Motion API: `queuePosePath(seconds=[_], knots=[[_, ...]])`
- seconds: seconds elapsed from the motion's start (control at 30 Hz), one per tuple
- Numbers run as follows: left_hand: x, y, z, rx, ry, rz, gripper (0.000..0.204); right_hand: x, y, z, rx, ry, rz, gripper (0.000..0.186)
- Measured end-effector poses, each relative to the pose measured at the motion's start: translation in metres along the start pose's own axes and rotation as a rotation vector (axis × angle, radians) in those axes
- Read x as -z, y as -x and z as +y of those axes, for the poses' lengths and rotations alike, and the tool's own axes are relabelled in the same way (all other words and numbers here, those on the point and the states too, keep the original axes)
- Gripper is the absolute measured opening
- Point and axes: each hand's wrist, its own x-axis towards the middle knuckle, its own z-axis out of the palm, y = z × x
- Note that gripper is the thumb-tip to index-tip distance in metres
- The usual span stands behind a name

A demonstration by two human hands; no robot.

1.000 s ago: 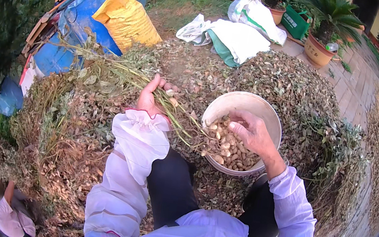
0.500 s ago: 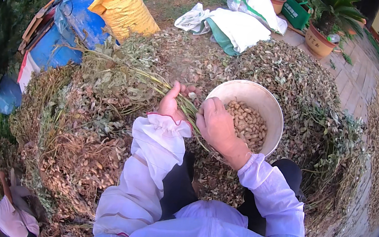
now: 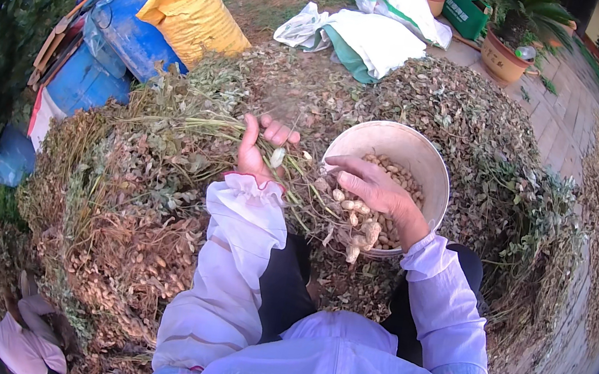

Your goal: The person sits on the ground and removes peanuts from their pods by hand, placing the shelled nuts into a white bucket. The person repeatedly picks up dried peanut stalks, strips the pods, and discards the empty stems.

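Head view, clock centred on frame. My left grip (image 3: pixel 257 153), 10 o'clock, is clamped on a bundle of peanut stems (image 3: pixel 205 125); leafy ends run toward 9, root ends toward 4 and the bucket. My right grip (image 3: pixel 381 192), 3 o'clock, is palm-down over the bucket, fingers bent over a pod cluster (image 3: pixel 365 234); can't tell if they pinch any pods. Cluster sits at the bucket's 7 o'clock rim, overlapping it in view. White bucket (image 3: pixel 432 181) at 3, loose peanuts (image 3: pixel 402 174) inside, partly under my hand. Dry leaf heap (image 3: pixel 505 170) beyond it, 2 to 4. Uprooted plants with pods (image 3: pixel 139 264) at 8; another person (image 3: pixel 28 344) farther out, same bearing. Outer ring: blue barrels (image 3: pixel 126 29) at 10, yellow sack (image 3: pixel 194 18) at 11, white sacks (image 3: pixel 381 42) at 1, potted plant (image 3: pixel 502 60) at 2.
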Motion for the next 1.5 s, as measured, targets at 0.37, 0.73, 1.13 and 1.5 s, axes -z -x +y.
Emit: queuePosePath(seconds=[0.37,0.73,1.13,1.5], knots=[[0.009,0.039,-0.001,0.186,-0.385,-0.155,0.084,-0.016,-0.012,-0.03,0.092,-0.142,0.214,0.04],[0.0,0.042,-0.044,0.28,-0.22,0.005,0.056,-0.011,-0.003,-0.025,0.37,0.419,0.712,0.01],[-0.002,0.036,-0.037,0.225,-0.283,0.08,0.045,0.013,0.01,-0.006,0.1,0.207,0.313,0.046],[0.002,0.036,-0.037,0.233,-0.113,-0.038,0.029,-0.012,0.012,0.005,0.247,0.359,0.46,0.023]])
